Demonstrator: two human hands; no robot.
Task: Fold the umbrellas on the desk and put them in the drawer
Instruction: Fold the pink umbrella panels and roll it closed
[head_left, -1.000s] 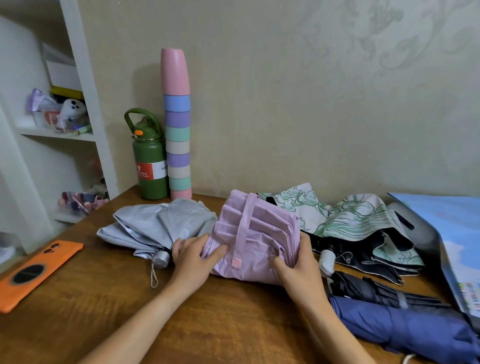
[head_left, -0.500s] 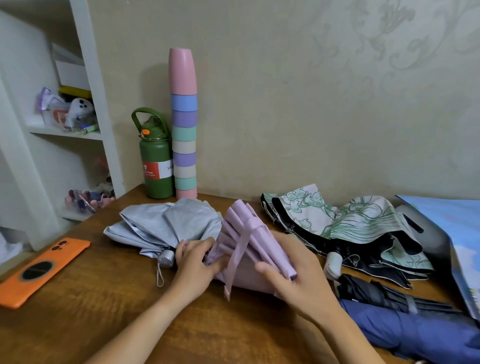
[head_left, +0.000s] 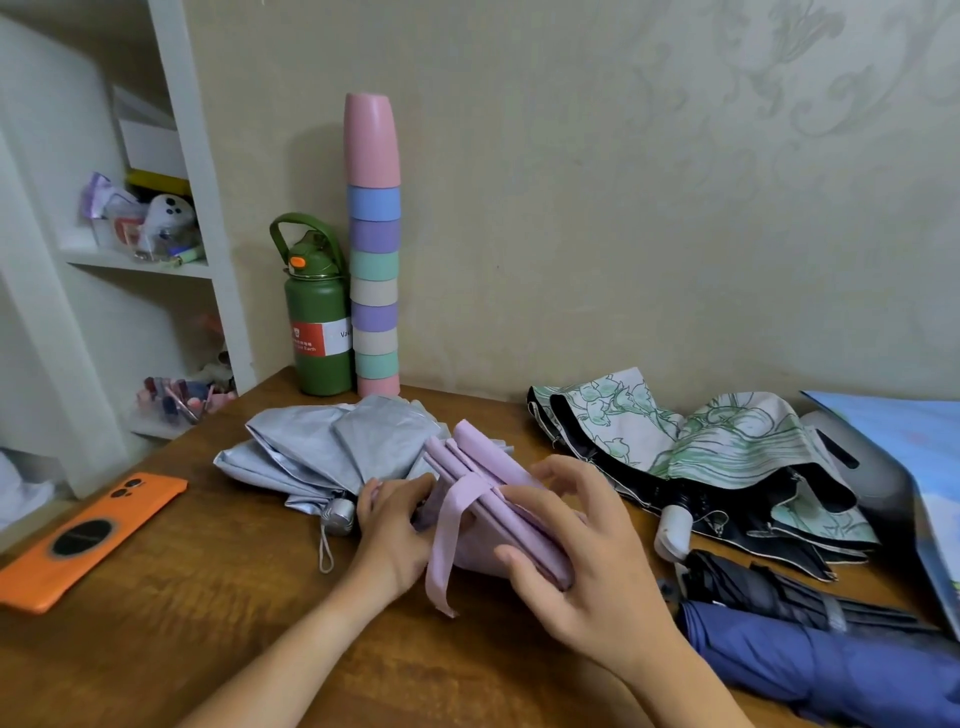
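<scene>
A lilac umbrella (head_left: 485, 467) lies gathered into pleats in the middle of the wooden desk (head_left: 208, 613), its closing strap (head_left: 444, 551) hanging loose over the front. My left hand (head_left: 389, 535) grips its near left end. My right hand (head_left: 582, 551) wraps over the pleats from the right, thumb underneath. A silver-grey umbrella (head_left: 332, 447) lies loosely collapsed behind my left hand. To the right lies a white umbrella with green print and black lining (head_left: 717, 457), unfolded. A black umbrella (head_left: 769, 592) and a blue umbrella (head_left: 821, 665) lie at the front right. No drawer is visible.
An orange phone (head_left: 83, 540) lies at the desk's left edge. A green bottle (head_left: 317, 322) and a tall stack of coloured cups (head_left: 374, 260) stand against the wall. A white shelf unit (head_left: 197, 208) with small items is on the left. A blue bag (head_left: 914, 467) sits far right.
The lilac umbrella has been squeezed from a wide flat bundle into a narrow pleated roll. My right hand slid over its top. The strap now hangs free at the front.
</scene>
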